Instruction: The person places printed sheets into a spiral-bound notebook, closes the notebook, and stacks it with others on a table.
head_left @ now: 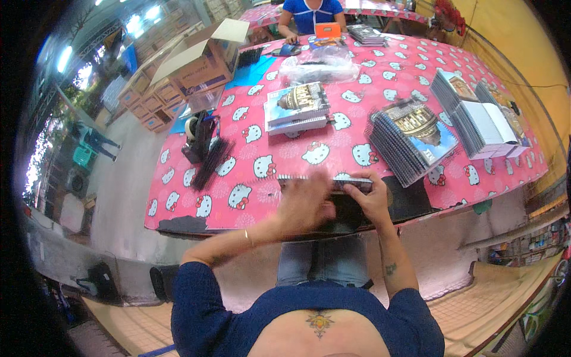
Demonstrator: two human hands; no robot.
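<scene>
My right hand (375,199) is closed on one end of a spiral-bound notebook (352,181), thumb on the near side. The notebook is seen nearly edge-on at the table's near edge, with its coil along the top. My left hand (304,199) is over the notebook's left part, smeared by motion, so its fingers cannot be made out. Just right of the hands, a stack of spiral notebooks (410,134) with a domed building on the cover leans sideways. A smaller notebook stack (297,107) lies farther off in the middle.
At left are a black tape dispenser (196,137) and a bundle of black coils (214,163). More notebooks (485,122) stand at right. A clear plastic bag (318,70) and an open carton (196,62) are farther off. Across the table sits another person (312,18) in blue.
</scene>
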